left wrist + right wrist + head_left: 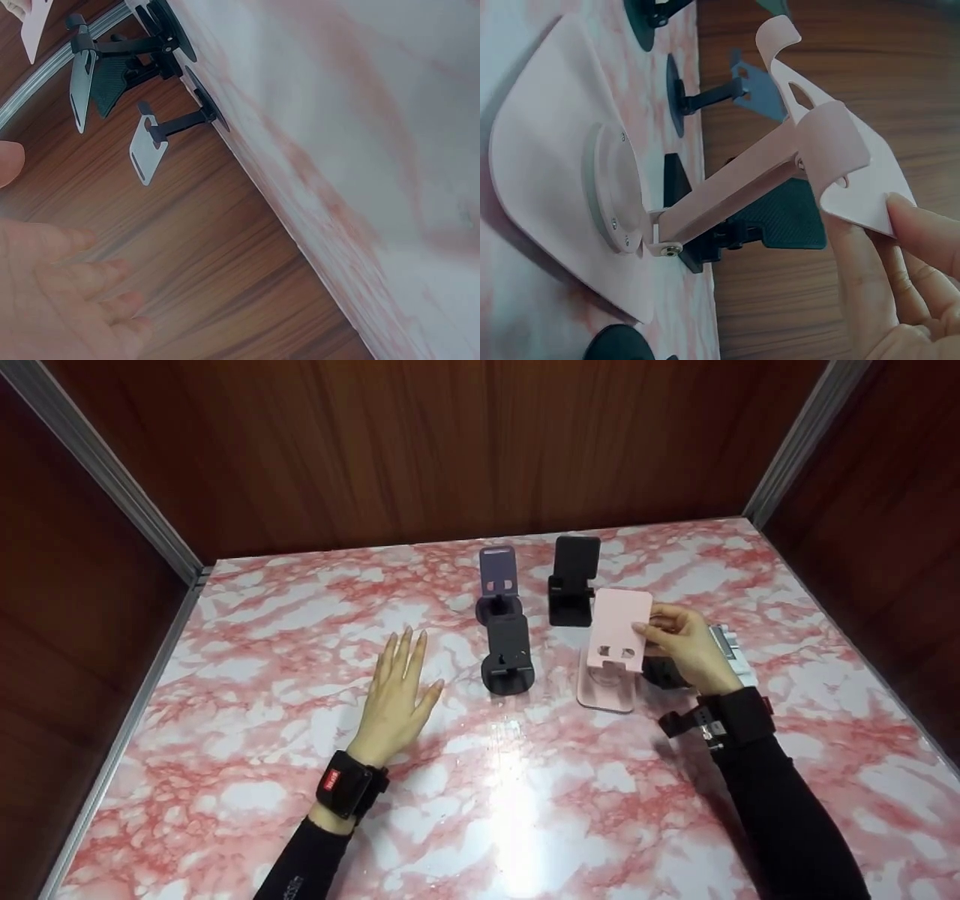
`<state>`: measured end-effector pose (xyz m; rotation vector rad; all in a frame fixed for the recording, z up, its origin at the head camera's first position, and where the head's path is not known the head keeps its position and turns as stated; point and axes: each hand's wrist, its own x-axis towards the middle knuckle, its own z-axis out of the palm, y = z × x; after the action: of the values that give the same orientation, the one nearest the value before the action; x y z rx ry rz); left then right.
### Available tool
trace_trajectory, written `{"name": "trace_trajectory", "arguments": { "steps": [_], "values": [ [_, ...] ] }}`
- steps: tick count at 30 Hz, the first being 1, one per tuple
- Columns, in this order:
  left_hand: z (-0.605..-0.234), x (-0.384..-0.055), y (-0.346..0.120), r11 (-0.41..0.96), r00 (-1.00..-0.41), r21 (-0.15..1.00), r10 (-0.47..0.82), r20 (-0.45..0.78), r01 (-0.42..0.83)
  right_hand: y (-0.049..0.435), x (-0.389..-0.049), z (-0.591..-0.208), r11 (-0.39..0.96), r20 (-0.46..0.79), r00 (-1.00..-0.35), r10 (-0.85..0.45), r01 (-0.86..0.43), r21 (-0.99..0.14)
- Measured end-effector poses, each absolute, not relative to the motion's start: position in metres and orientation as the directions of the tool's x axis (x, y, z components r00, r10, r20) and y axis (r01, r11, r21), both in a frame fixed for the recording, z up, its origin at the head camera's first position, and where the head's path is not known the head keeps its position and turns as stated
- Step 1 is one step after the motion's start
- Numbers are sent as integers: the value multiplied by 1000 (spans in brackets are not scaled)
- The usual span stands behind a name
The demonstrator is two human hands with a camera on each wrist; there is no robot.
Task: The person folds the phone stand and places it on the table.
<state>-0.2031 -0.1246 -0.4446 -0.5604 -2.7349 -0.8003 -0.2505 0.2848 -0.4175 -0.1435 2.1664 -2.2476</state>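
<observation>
A pink phone stand [621,619] stands on the table at centre right, its plate tilted up on an arm above a rounded square base [547,157]. My right hand [686,645] pinches the plate's right edge between thumb and fingers; the right wrist view shows the thumb on one face and fingers behind. My left hand [394,697] is apart from every stand, palm down with fingers straight. Nearest to it is a black phone stand [508,641] with a round base. Behind that one is a purple phone stand [498,574].
Another black phone stand [577,559] stands at the back, behind the pink one. Beside my right hand, a dark base [664,673] and a white-grey object [733,652] are partly hidden. Wooden panels [450,450] enclose the marbled table [262,720] at the back and sides.
</observation>
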Motion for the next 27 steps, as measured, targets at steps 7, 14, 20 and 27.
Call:
{"name": "trace_trajectory", "arguments": {
  "steps": [7,14,20,27],
  "values": [
    [-444,-202,-121,769,-893,467,307,330,437,281,-248,-409,-14,90,-994,-70,-89,-996],
    [-440,-197,-108,732,-858,456,369,357,505,274,-243,-395,-68,116,-989,-91,-110,-992],
    [-441,-191,-96,708,-844,462,408,350,534,266,-239,-386,-35,146,-985,-89,-143,-989],
    [-446,-189,-86,690,-825,454,445,348,563,256,-236,-380,-51,182,-979,-92,-178,-983]
  ]
}}
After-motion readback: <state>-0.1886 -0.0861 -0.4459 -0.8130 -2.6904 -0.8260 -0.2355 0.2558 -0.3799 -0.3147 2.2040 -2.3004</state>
